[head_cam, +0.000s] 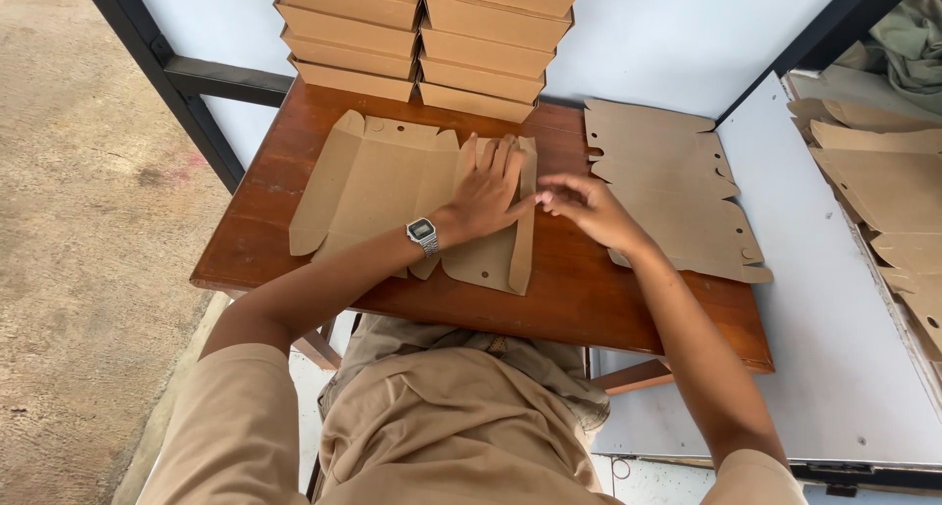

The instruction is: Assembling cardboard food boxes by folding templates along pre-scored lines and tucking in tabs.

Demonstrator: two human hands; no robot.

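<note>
Head view | left hand (488, 199) flat, pressing cardboard blank (412, 196) on worktop (589, 289) | right hand (589, 211) grip loose, empty, fingertips at raised side flap (524, 220) | step: creasing flap | next likely needs firm fold inward

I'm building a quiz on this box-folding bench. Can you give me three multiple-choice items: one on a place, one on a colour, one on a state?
1. Where is the pile of flat cardboard blanks?
A. right of the hands
B. on the floor
C. on the person's lap

2. What colour is the table?
A. white
B. reddish brown
C. green

3. How does the left hand rest on the cardboard blank being folded?
A. clenched in a fist
B. lifted clear of it
C. flat, fingers spread

Answers:
1 A, the pile lies beyond the right hand.
2 B, its wood shows reddish brown.
3 C, the palm presses down beside a raised flap.
</note>
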